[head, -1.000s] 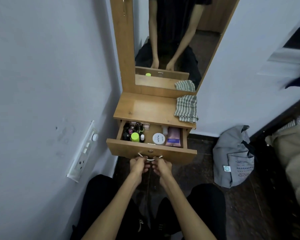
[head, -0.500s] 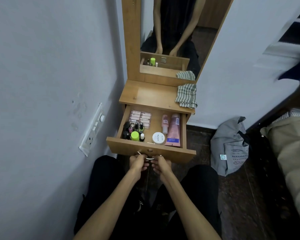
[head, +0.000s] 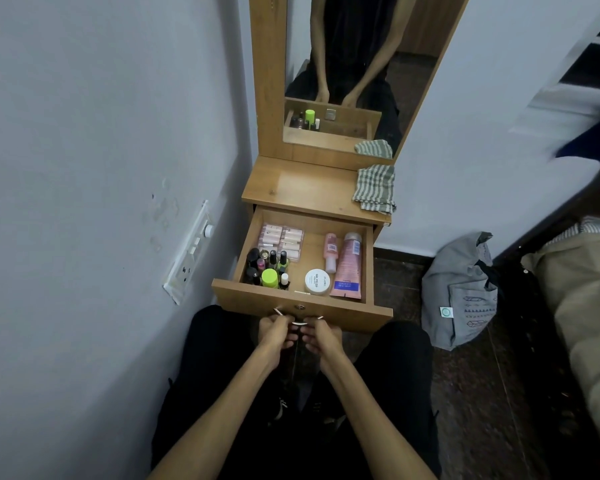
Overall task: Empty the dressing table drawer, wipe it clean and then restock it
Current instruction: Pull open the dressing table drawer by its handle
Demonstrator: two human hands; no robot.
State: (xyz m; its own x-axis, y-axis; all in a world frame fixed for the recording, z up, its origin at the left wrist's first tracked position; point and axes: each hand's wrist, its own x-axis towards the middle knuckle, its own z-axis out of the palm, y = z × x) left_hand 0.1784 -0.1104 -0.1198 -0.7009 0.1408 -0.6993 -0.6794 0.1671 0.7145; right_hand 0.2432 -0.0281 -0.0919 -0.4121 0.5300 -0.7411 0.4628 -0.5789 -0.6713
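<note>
While both forearms extend forward side by side, the left hand (head: 277, 332) and right hand (head: 321, 336) curl their fingers around the metal handle (head: 297, 320) on the front of the drawer (head: 302, 306). The drawer projects further out from the dressing table (head: 298, 188) than a second ago, exposing pink packets (head: 280, 240) at its back. A pink tube (head: 347, 266) lies along the drawer's right side; a striped cloth (head: 374, 187) rests above the drawer on the tabletop.

Bare drawer floor (head: 312, 252) between toiletries
</note>
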